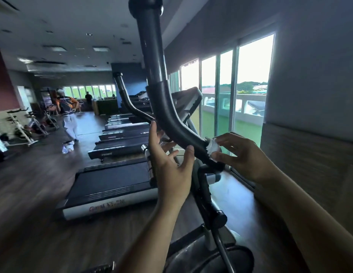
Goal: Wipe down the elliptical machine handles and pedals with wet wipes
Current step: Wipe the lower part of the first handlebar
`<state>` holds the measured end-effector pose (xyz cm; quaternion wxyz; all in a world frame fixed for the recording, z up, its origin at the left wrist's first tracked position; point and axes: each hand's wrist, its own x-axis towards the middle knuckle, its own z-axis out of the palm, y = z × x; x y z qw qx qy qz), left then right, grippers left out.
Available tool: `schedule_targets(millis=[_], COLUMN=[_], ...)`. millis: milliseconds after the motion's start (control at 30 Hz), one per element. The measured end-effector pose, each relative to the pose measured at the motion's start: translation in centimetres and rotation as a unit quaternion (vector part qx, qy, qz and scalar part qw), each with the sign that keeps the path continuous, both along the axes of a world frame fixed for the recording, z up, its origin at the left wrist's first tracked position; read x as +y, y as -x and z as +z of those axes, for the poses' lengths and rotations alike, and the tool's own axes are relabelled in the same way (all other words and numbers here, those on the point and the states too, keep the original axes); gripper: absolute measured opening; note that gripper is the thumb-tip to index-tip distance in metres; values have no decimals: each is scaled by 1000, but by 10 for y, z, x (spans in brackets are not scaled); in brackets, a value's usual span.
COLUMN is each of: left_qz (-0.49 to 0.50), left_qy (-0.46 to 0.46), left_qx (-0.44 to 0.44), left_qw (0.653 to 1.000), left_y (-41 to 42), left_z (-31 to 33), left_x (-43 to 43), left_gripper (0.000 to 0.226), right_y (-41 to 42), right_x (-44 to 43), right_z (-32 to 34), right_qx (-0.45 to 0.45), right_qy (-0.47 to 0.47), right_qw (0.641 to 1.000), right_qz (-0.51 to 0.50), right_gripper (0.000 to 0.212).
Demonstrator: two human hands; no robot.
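One wipe pinched in right hand touches handle; left hand splayed beside.

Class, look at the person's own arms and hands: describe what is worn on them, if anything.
The left hand and right hand are bare: no gloves, rings, watch or wristband show. The left forearm and right forearm are bare as well, with no sleeve in view down to the picture's edge.
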<state>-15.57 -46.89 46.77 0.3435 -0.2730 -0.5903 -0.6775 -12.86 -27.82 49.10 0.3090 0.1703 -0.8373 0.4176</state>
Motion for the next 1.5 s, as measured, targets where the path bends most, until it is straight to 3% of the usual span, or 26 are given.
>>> schedule_targets(millis=[133,433,733,933,1167,1367,1500], left_qz=[11,23,19,11,-41,-38,-82], left_qy=[-22,-41,-25,-25,-14,108,135], left_qx=[-8,-24,-48,-31,-35,-74,-99], left_qw=[1000,999,998,999,998,991,983], left_y=[-4,-7,-6,-4,-9,-4,-1], left_z=[-9,-13,-16,-18,-32,-53,-50], left_x=[19,32,28,23,7,-5,-3], left_gripper=[94,91,90,88,53,9,15], right_y=[-2,7,17,6,-7,-12,-13], right_x=[13,1,-13,-34,-56,-68,-80], right_z=[-36,-102,-116,-101,-85,-93,-95], right_qx=[58,91,127,187,192,218,219], right_qy=[-6,78,140,130,134,62,36], right_qw=[996,974,959,947,944,936,932], right_qz=[-72,-193,-211,-226,-230,-268,-287], right_gripper=[25,26,35,39,29,23,23])
